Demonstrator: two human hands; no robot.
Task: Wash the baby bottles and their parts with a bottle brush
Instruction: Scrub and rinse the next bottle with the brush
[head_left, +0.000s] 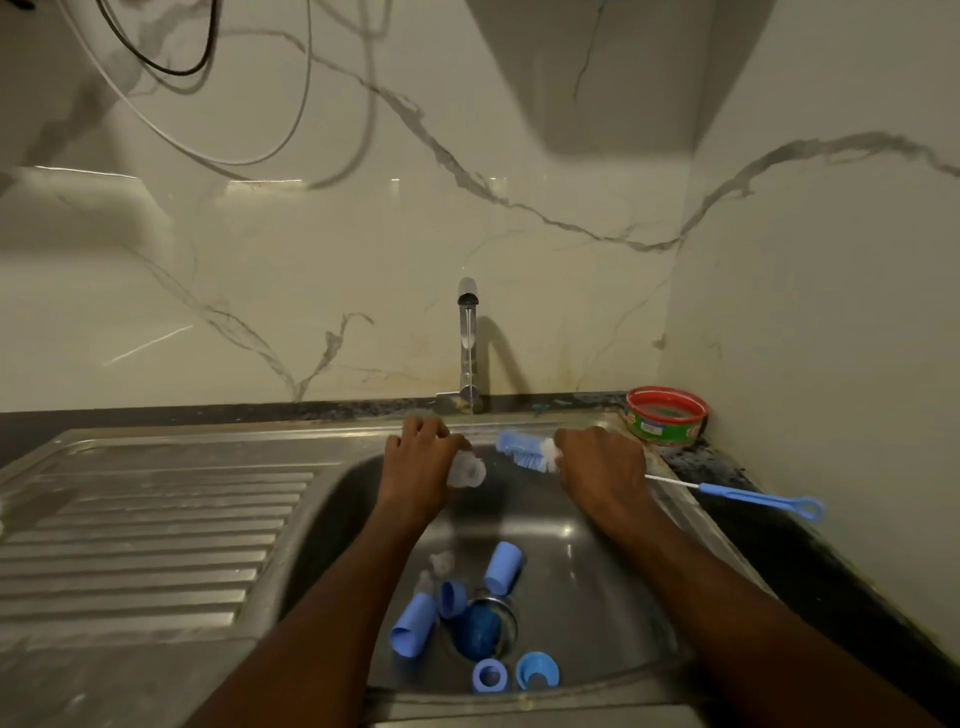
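Gripping a clear bottle, left hand; right hand clasps the blue-bristled brush.

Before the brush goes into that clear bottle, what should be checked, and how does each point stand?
1. Left hand grips the clear bottle: ok.
2. Right hand holds the bottle brush near its bristles: ok.
3. Bottle mouth faces the brush: ok.
4. Water runs from the tap: ok.
5. Soap on the bristles: cannot tell.
6. Blue parts lie waiting in the sink: ok.
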